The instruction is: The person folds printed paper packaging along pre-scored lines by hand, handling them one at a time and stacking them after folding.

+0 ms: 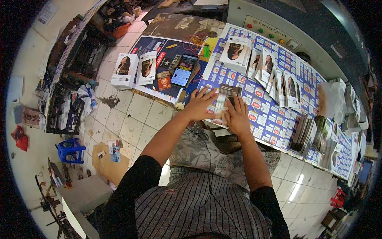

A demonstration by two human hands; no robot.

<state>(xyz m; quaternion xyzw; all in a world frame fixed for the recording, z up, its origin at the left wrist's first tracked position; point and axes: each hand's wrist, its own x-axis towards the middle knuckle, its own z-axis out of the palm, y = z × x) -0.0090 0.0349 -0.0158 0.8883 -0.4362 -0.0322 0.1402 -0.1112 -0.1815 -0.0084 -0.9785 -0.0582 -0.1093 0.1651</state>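
A flat printed carton piece, dark with a pale lower part, lies on the blue printed sheet at the table's near edge. My left hand rests at its left side, fingers spread and pointing away from me. Over its right part lies my right hand, with the fingers stretched out on the surface and the thumb toward the left hand. Both hands press flat, and they partly cover the piece. Beyond them stand stacked white boxes with a picture of long hair on top.
Left of my hands lie a lit phone and two more white box stacks, one being this stack. Several boxes fan out to the right, near a row of upright flat cartons. A grey machine with buttons borders the table's far side.
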